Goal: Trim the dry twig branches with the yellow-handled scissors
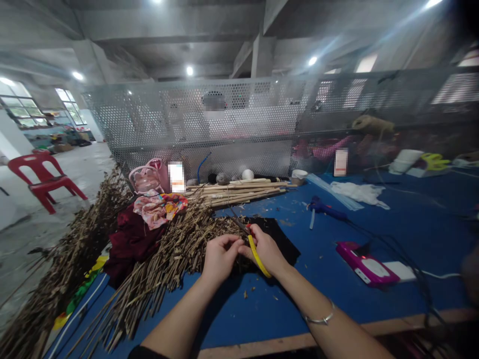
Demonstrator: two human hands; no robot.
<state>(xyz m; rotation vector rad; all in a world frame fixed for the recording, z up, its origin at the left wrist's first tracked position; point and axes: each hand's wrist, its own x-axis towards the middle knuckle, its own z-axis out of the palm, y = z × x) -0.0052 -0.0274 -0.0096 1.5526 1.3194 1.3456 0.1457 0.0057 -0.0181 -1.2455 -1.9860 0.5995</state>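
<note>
Yellow-handled scissors (259,258) are held in my right hand (266,249), their blades pointing up and left over a heap of dried stems (179,239). My left hand (220,257) is closed in a pinch, its fingertips meeting those of my right hand; whatever lies between them is too small to make out. Beneath and behind the hands, a black cloth (282,242) rests on the blue table (232,319).
A blue glue gun (327,208), a magenta power bank (366,264) with cables and a white plastic bag (361,192) lie right. Light sticks (239,192) lie behind the stems. Dark red cloth (130,239) sits left. A perforated metal screen (179,119) borders the table's back.
</note>
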